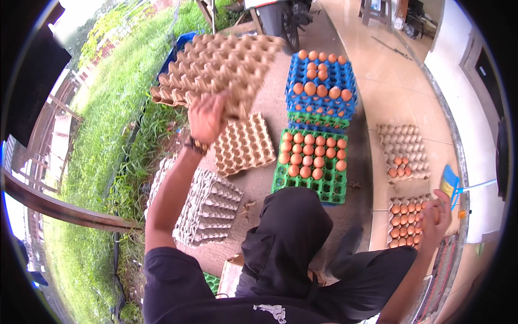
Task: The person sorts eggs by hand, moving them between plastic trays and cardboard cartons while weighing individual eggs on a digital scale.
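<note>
My left hand [207,116] grips the near edge of a brown pulp egg tray [218,67], slightly blurred, raised above the ground. Below it lies another brown pulp tray [245,143]. At the right, my right hand [437,216] is at a pulp tray filled with brown eggs [404,220], its fingers curled around what looks like an egg. Between my arms stands a green plastic tray [309,162] with brown eggs and several bare cups. Behind it rises a stack of blue plastic trays [319,81] with eggs on top. A pulp tray with several eggs [404,152] lies farther up the tiles.
A stack of grey pulp trays [210,206] stands at my left beside the grass [93,162]. A blue-bristled broom [450,182] lies by the wall at the right. A parked motorcycle [285,24] stands beyond the trays. A tiled ledge runs along the right.
</note>
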{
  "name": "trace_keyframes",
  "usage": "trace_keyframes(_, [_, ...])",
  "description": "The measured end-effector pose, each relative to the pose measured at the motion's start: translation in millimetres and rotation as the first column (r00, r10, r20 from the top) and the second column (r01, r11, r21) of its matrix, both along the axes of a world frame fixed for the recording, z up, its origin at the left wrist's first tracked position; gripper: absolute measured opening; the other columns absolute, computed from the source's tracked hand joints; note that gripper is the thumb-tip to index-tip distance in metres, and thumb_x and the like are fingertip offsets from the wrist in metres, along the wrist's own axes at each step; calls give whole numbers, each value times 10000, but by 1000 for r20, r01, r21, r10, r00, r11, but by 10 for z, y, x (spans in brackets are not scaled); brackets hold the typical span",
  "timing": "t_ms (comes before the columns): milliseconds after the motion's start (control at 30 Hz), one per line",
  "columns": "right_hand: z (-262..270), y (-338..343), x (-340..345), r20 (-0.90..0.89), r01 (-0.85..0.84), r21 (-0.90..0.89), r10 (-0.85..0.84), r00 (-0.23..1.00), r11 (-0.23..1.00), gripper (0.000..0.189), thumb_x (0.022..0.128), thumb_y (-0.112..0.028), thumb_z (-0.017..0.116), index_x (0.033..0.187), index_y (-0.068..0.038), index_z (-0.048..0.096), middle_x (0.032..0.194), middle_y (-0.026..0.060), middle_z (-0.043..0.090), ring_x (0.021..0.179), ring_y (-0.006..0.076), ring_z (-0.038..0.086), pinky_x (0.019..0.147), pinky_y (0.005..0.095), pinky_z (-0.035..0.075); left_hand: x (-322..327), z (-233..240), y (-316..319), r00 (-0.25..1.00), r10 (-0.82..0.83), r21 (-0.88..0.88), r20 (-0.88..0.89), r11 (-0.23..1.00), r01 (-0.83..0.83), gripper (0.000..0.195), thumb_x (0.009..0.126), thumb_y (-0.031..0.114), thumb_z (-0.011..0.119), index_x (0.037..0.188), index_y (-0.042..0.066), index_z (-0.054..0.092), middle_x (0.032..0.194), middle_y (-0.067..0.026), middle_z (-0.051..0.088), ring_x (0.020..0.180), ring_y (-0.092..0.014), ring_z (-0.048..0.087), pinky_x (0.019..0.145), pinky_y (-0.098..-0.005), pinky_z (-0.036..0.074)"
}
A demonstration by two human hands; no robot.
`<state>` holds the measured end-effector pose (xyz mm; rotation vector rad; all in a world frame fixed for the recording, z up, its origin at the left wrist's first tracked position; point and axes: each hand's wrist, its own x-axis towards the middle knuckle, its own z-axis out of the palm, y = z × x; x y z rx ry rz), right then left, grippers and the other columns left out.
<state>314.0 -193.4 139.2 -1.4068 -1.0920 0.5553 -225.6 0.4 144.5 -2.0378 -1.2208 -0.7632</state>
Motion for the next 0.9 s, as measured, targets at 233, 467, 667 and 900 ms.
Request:
trace_keyframes(233, [146,69,35,-122,-130,51,135,983,990,301,872,-75,609,1163,-23,555,726,3,518,546,42,480,420,170,359,1061,489,-707,762,-516,130,-391,789,600,284,664,123,629,942,85,670,679,42,496,638,-115,498,559,-272,362])
trace_keyframes(467, [141,-24,577,-486,-39,184,125,865,982,318,869,-190,665,1095,28,614,652,10,524,499,69,478,407,204,360,1755,597,-926,331,-763,-43,-555,423,905,329,693,195,602,1000,106,679,679,73,429,651,-102,465,620,-251,363])
trace_keyframes(667, [43,-153,642,-51,-117,-74,113,992,990,359,803,-301,780,877,40,692,518,-41,503,461,23,465,420,205,348,1920,739,-965,229,-759,-119,-610,373,920,339,743,223,562,1054,130,663,714,73,440,707,-97,468,700,-243,360])
trace_keyframes(900, [140,-61,688,174,-285,-414,382,908,864,398,796,-402,761,751,-14,686,556,-13,555,490,55,519,430,228,381,1814,1045,-970,354,-734,-18,-579,445,895,324,608,216,647,914,141,720,740,14,535,713,-154,570,638,-319,418])
